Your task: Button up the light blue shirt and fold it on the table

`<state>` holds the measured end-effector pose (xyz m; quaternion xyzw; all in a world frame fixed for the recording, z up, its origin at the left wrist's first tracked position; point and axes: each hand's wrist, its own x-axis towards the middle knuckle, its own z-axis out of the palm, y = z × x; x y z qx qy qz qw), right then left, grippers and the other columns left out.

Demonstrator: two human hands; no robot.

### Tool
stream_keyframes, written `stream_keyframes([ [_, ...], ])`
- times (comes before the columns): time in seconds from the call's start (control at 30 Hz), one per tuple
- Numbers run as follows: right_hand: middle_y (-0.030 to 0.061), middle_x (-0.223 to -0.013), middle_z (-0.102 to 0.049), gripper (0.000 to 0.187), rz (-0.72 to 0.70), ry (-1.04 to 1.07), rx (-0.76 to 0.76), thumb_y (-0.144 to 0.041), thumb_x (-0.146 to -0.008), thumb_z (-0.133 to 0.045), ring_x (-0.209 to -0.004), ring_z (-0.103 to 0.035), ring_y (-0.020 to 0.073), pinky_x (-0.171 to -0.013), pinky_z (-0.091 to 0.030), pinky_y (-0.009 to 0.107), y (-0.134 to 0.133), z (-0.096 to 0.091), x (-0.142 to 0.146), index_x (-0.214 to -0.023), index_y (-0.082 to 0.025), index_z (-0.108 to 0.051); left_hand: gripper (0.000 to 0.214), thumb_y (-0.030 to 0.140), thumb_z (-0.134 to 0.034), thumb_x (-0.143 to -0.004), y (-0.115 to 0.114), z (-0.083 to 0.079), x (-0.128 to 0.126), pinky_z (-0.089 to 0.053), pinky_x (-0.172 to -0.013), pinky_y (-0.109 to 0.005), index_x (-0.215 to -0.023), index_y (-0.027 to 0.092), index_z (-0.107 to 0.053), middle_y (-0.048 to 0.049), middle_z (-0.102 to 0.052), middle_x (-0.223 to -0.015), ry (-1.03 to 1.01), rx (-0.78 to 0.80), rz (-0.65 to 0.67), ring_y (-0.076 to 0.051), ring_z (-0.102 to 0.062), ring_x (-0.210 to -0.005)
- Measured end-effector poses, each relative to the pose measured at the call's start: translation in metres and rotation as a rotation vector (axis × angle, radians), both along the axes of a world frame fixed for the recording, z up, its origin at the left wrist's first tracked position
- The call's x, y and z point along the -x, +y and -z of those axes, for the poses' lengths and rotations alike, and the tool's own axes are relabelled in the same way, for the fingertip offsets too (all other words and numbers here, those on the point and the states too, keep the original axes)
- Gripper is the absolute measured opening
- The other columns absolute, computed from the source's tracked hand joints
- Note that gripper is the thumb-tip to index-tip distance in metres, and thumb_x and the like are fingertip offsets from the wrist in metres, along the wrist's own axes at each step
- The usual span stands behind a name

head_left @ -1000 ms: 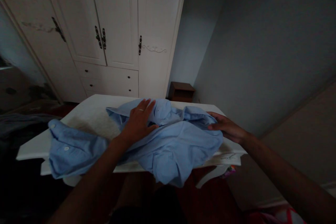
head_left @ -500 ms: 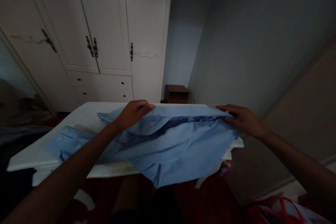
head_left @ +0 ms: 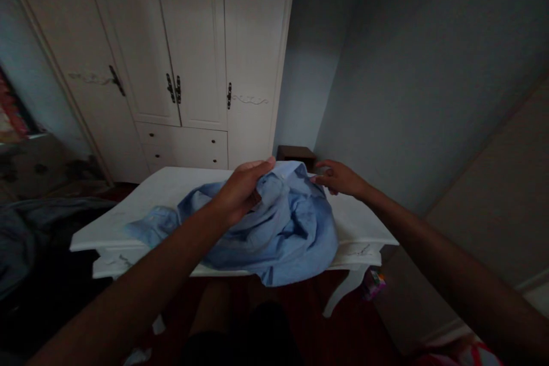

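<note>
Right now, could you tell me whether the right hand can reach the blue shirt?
Probably yes: the right hand is beside the far edge of the blue shirt on the table, nothing between them.

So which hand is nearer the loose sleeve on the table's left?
Left. The left hand grips the bunched shirt just right of the sleeve; the right hand is at the shirt's far edge, farther right.

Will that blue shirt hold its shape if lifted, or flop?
Likely floppy: the shirt lies bunched and drapes over the table edge. Probably light: the left hand grips a bunched fold. Pushed, it would probably crumple, not slide.
</note>
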<state>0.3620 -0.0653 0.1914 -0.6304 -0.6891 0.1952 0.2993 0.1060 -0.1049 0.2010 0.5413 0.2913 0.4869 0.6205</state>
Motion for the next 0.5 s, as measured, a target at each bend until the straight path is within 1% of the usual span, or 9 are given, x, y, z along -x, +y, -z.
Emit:
stream_keyframes([
  [0.03,-0.0022,-0.06,-0.06,0.059,-0.078,0.158,0.038,-0.059,-0.067,-0.074,-0.046,-0.055,0.0142,-0.048,-0.044,0.026,-0.01,-0.003,0.013,-0.107,-0.019,-0.056,0.032,0.042,-0.067,-0.076,-0.004,0.009,-0.008,-0.034,-0.042,-0.019,-0.066,0.017,-0.05,0.0057,-0.042,-0.052,-0.021,-0.028,-0.029,-0.006,-0.038,-0.043],
  [0.1,0.0012,-0.07,-0.064,0.06,-0.245,0.38,0.174,-0.068,-0.068,-0.067,-0.054,-0.061,0.0158,-0.051,-0.049,0.027,-0.036,-0.008,0.035,-0.101,-0.019,-0.055,0.03,0.042,-0.062,-0.08,-0.013,0.023,-0.024,-0.033,-0.045,-0.018,-0.068,0.017,-0.05,0.0055,-0.042,-0.055,-0.033,-0.129,-0.129,-0.007,-0.039,-0.047],
  [0.17,0.004,-0.075,-0.065,0.062,-0.405,0.495,0.279,-0.076,-0.072,-0.056,-0.066,-0.064,0.0166,-0.058,-0.053,0.028,-0.064,-0.012,0.048,-0.092,-0.018,-0.059,0.029,0.042,-0.056,-0.084,-0.025,0.032,-0.038,-0.035,-0.049,-0.019,-0.069,0.017,-0.051,0.0049,-0.045,-0.059,0.021,-0.258,-0.162,-0.008,-0.041,-0.052],
  [0.2,0.0043,-0.077,-0.066,0.062,-0.441,0.518,0.303,-0.077,-0.073,-0.054,-0.069,-0.063,0.0163,-0.061,-0.053,0.028,-0.076,-0.014,0.05,-0.088,-0.018,-0.06,0.029,0.042,-0.054,-0.086,-0.031,0.034,-0.043,-0.036,-0.051,-0.02,-0.071,0.017,-0.052,0.0045,-0.047,-0.061,0.066,-0.336,-0.149,-0.009,-0.043,-0.054],
  [0.3,0.0017,-0.074,-0.064,0.051,-0.409,0.552,0.266,-0.068,-0.072,-0.065,-0.068,-0.06,0.0138,-0.063,-0.051,0.026,-0.099,-0.018,0.046,-0.078,-0.017,-0.062,0.028,0.036,-0.046,-0.092,-0.046,0.034,-0.048,-0.039,-0.06,-0.022,-0.073,0.017,-0.055,0.0024,-0.053,-0.065,0.257,-0.605,-0.031,-0.01,-0.049,-0.062],
  [0.37,0.0005,-0.071,-0.063,0.038,-0.344,0.574,0.244,-0.052,-0.07,-0.075,-0.065,-0.058,0.0126,-0.062,-0.048,0.024,-0.106,-0.02,0.038,-0.074,-0.016,-0.063,0.028,0.033,-0.046,-0.091,-0.047,0.032,-0.045,-0.041,-0.064,-0.024,-0.072,0.017,-0.058,0.0009,-0.058,-0.066,0.379,-0.779,0.073,-0.011,-0.052,-0.065],
  [0.4,0.0003,-0.069,-0.063,0.032,-0.315,0.589,0.245,-0.044,-0.068,-0.078,-0.064,-0.057,0.0124,-0.061,-0.047,0.024,-0.107,-0.02,0.035,-0.072,-0.016,-0.063,0.027,0.031,-0.048,-0.09,-0.045,0.031,-0.043,-0.043,-0.065,-0.024,-0.071,0.017,-0.06,0.0001,-0.06,-0.066,0.405,-0.819,0.111,-0.012,-0.055,-0.065],
  [0.43,0.0001,-0.068,-0.063,0.027,-0.288,0.612,0.247,-0.037,-0.066,-0.079,-0.062,-0.057,0.0124,-0.06,-0.047,0.024,-0.108,-0.02,0.031,-0.071,-0.016,-0.063,0.024,0.029,-0.049,-0.088,-0.039,0.03,-0.041,-0.044,-0.065,-0.024,-0.072,0.017,-0.062,-0.0005,-0.062,-0.067,0.392,-0.812,0.122,-0.012,-0.057,-0.065],
  [0.5,-0.0007,-0.064,-0.062,0.019,-0.226,0.696,0.218,-0.028,-0.063,-0.077,-0.059,-0.056,0.0124,-0.059,-0.047,0.024,-0.109,-0.021,0.025,-0.068,-0.016,-0.063,0.024,0.027,-0.045,-0.087,-0.02,0.028,-0.037,-0.045,-0.06,-0.023,-0.078,0.016,-0.064,-0.001,-0.064,-0.064,0.281,-0.688,0.042,-0.012,-0.06,-0.061],
])
